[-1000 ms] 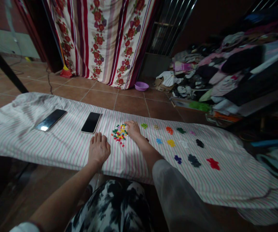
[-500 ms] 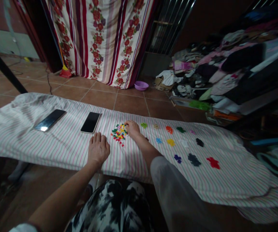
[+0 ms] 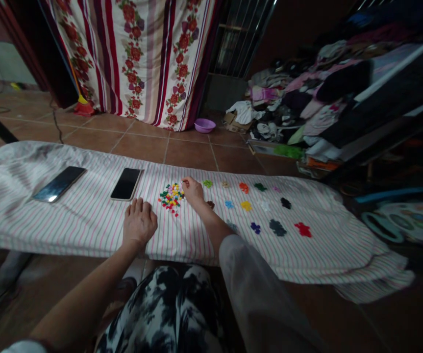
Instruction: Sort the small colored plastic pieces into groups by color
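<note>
A mixed heap of small coloured pieces (image 3: pixel 170 195) lies on a striped cloth (image 3: pixel 86 220) spread over the floor. My right hand (image 3: pixel 192 189) rests at the heap's right edge, fingertips pinched at a piece there; whether it holds one I cannot tell. My left hand (image 3: pixel 138 223) lies flat on the cloth, palm down, holding nothing, just left of and nearer than the heap. To the right sit several small sorted clusters, each one colour: green (image 3: pixel 207 184), orange (image 3: pixel 244 188), yellow (image 3: pixel 246 206), black (image 3: pixel 286 202), red (image 3: pixel 303 229).
Two dark phones (image 3: pixel 126 183) (image 3: pixel 59 183) lie on the cloth to the left. A flowered curtain (image 3: pixel 141 59) hangs behind, a purple bowl (image 3: pixel 204 126) sits on the tiled floor, and a heap of clothes (image 3: pixel 307 103) fills the right side.
The view has shifted, so everything sits a little further left in frame. My right hand's fingers have drawn together at the heap's edge. My left hand stays flat.
</note>
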Available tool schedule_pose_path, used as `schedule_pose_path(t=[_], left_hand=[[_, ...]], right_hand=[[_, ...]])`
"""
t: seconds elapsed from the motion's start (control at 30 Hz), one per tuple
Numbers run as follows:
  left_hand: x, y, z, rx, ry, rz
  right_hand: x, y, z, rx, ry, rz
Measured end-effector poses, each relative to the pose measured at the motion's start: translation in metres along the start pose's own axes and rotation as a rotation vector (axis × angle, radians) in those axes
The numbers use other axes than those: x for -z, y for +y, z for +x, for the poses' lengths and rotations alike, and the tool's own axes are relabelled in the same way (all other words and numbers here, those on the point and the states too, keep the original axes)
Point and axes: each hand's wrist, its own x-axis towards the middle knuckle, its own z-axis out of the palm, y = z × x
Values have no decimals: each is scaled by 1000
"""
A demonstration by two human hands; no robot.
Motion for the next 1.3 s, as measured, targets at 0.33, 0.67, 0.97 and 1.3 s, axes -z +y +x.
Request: schedule_pose_path(t=[0.33, 0.67, 0.97, 1.3], left_hand=[[6, 0, 0, -9, -20, 22], [10, 1, 0, -33, -33, 45], [13, 4, 0, -9, -74, 51], [13, 3, 0, -11, -96, 65]], right_hand=[[5, 3, -28, 68, 105, 129], [32, 21, -49, 41, 117, 175], [49, 59, -56, -70, 125, 432], [66, 79, -58, -127, 153, 508]])
